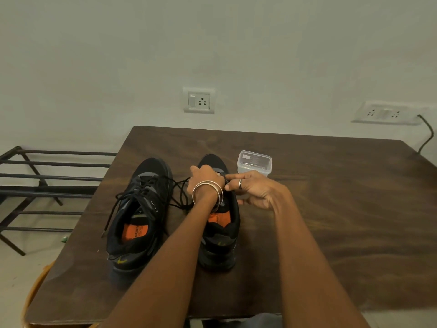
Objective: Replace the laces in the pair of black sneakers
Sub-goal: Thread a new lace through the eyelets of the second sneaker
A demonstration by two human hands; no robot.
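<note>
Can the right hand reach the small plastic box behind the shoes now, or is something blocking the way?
Probably yes. The right hand is at the right sneaker, and the plastic box stands just beyond it on the table with nothing between. The fingers are busy with the lace, though.

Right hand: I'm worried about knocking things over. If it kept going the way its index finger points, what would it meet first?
Probably the left hand, already touching the right hand over the right sneaker; depth is unclear.

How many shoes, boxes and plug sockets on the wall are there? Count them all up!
Shoes: 2, the left sneaker and the right sneaker
Boxes: 1, the clear plastic box
Socket plates: 2, the near plate and the far plate
Total: 5
</note>
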